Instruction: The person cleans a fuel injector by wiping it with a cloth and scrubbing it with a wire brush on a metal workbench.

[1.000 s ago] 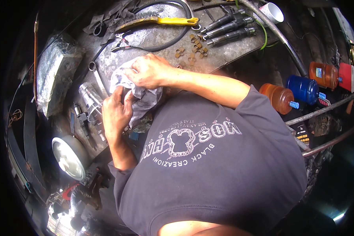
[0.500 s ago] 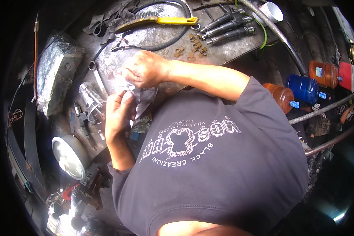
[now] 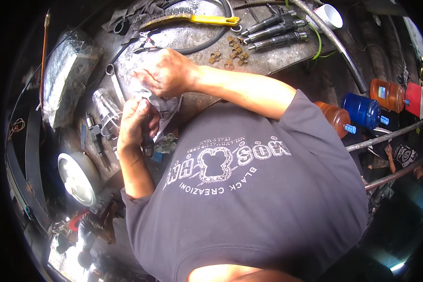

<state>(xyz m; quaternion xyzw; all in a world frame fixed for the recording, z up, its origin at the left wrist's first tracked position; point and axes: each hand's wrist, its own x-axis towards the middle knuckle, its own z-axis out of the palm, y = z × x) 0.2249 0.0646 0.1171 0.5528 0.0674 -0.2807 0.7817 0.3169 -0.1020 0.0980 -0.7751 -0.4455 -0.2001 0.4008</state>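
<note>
At the grey worktop's near edge, the left hand's fingers clamp a dark cylindrical part, the right hand's clench crumpled whitish cloth, apparently wiping, next calling for steady turning.

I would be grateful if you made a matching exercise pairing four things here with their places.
1. Crumpled pale cloth
2. Three dark cylindrical metal parts
3. Blue translucent plastic jug
4. Slim silver metal ring spanner

A. Between two orange translucent plastic jugs
B. Beside a clear ribbed plastic container
C. Between the left hand and right hand
D. Near small brown metal clips

Pairs: 1-C; 2-D; 3-A; 4-B
</note>
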